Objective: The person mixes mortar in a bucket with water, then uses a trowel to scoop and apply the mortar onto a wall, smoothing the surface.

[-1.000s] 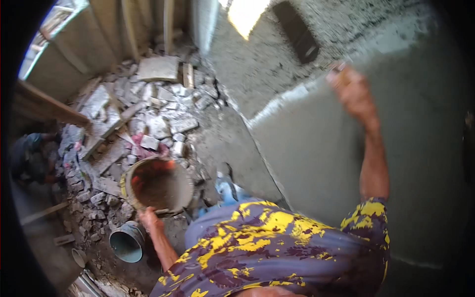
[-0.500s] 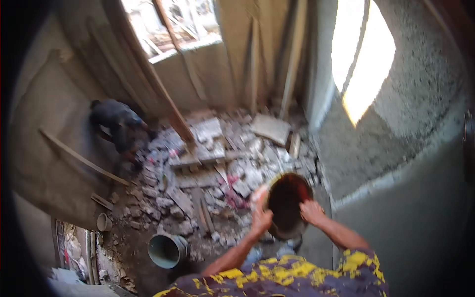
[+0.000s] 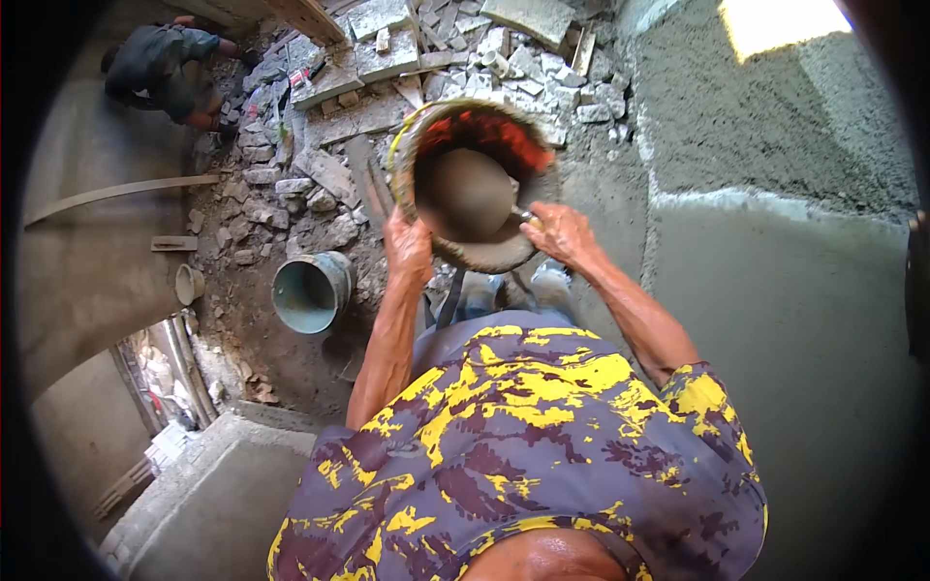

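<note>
My left hand [image 3: 408,247] grips the near left rim of a round, mortar-caked bucket [image 3: 474,254], with orange-red inside walls and some yellow on its outer edge. Grey-brown material [image 3: 463,194] lies inside it. My right hand [image 3: 560,234] is closed on the handle of a metal trowel [image 3: 521,211], whose blade dips into the bucket and is partly hidden. The bucket is held over my boots [image 3: 550,283]. An empty-looking pale teal bucket [image 3: 308,293] lies below and left of my left hand.
Broken concrete rubble [image 3: 329,174] covers much of the ground, with a wooden beam [image 3: 310,21] and a plank [image 3: 121,194] at left. A co-worker [image 3: 160,73] bends at the upper left. Plastered grey surface [image 3: 756,281] fills the right; a small pail [image 3: 190,284] sits left.
My right hand came from the plastered surface onto the bucket and is now at the trowel in it. Both hands have brought the bucket up and rightward. The view has swung during this.
</note>
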Motion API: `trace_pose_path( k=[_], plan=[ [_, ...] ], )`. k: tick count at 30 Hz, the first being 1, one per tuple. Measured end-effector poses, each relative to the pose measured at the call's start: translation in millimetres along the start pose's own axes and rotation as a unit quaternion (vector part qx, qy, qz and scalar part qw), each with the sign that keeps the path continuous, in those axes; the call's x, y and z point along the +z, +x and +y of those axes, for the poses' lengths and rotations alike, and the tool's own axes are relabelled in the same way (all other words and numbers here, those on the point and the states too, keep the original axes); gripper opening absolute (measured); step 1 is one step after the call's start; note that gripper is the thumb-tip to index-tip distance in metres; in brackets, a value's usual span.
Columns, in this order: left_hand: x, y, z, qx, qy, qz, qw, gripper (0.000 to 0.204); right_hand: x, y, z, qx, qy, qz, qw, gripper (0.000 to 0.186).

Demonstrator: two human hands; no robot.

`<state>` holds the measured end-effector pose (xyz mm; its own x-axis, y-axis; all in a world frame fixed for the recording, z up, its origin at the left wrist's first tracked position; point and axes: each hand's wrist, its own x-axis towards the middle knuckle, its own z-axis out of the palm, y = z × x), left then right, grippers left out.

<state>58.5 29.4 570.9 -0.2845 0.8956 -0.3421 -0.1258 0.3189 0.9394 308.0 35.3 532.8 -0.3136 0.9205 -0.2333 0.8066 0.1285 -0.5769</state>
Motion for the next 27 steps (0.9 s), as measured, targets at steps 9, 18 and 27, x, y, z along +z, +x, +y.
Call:
trace_pose_path(
  k=[9, 18, 27],
  plan=[
    [-73, -39, 8, 0.012, -0.064, 0.127, 0.990, 0.048, 8, 15, -46, -0.062, 0.078, -0.102, 0.990, 0.030],
    [-78, -16, -36, -0.070, -0.002, 0.151, 0.986, 0.045, -201, -28, 15, 0.010, 0.304, -0.207, 0.930, 0.024],
    [17, 25, -48, -0.139, -0.038, 0.045, 0.989, 0.046, -380, -238, 42, 0.127, 0.167, 0.570, 0.794, 0.025]
  ],
)
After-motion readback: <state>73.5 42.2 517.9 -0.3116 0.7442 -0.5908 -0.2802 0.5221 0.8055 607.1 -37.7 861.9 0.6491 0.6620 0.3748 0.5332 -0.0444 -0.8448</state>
